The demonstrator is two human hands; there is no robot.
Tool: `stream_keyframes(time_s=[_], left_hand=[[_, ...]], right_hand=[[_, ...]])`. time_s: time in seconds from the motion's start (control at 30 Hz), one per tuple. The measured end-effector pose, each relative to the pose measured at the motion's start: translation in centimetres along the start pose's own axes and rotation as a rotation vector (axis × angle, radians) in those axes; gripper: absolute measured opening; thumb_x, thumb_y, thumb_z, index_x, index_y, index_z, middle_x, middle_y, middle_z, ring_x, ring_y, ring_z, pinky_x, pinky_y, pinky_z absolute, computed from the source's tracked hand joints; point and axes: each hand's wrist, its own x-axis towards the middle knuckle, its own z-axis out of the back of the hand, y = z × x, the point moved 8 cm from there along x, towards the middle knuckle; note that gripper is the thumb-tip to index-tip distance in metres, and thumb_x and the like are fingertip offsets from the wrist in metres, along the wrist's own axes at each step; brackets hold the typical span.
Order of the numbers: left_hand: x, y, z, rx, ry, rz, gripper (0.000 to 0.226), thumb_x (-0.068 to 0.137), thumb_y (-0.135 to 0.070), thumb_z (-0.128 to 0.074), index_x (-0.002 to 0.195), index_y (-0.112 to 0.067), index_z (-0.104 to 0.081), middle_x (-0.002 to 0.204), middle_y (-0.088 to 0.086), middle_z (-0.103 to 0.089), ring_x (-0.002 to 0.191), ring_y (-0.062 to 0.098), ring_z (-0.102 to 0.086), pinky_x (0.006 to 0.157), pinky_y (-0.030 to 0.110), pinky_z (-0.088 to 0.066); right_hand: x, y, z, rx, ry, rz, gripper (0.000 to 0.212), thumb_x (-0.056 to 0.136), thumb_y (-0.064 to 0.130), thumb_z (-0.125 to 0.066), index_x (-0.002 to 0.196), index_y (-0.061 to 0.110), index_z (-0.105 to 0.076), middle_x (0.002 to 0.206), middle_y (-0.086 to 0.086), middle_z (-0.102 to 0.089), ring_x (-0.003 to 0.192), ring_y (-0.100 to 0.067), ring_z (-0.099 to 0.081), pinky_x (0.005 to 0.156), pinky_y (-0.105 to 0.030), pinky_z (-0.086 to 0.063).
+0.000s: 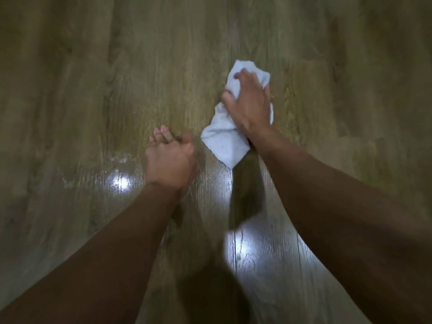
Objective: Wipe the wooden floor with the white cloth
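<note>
Wooden floor (145,66), glossy nearside | right hand (249,102) grip clamping bunched white cloth (224,141), pressing down for wiping | left hand (169,157) beside, fingers loosely curled, bracing on floor, holding nothing

An indoor room, likely a home. Wood-grain plank floor (163,66) fills the view, glossy, with 2 lamp glares (240,246) below the fingers (163,133).

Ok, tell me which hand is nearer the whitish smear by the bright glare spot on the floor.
Left. The left hand rests on the wooden floor just right of the whitish smear. The right hand is farther right and ahead, pressing on the white cloth.
</note>
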Motion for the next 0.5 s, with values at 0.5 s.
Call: stream_keyframes(time_s=[0.5], left_hand=[[-0.2,0.0,-0.1,-0.013,0.045,-0.003,0.045,0.096,-0.04,-0.032,0.127,-0.007,-0.036,0.145,0.035,-0.03,0.134,0.049,-0.032,0.1,0.052,-0.037]], right_hand=[[-0.2,-5.1,2.7,0.159,-0.156,-0.223,0.039,0.086,0.03,-0.052,0.122,0.015,-0.059,0.114,-0.007,-0.065,0.105,-0.027,-0.059,0.084,-0.029,-0.04]])
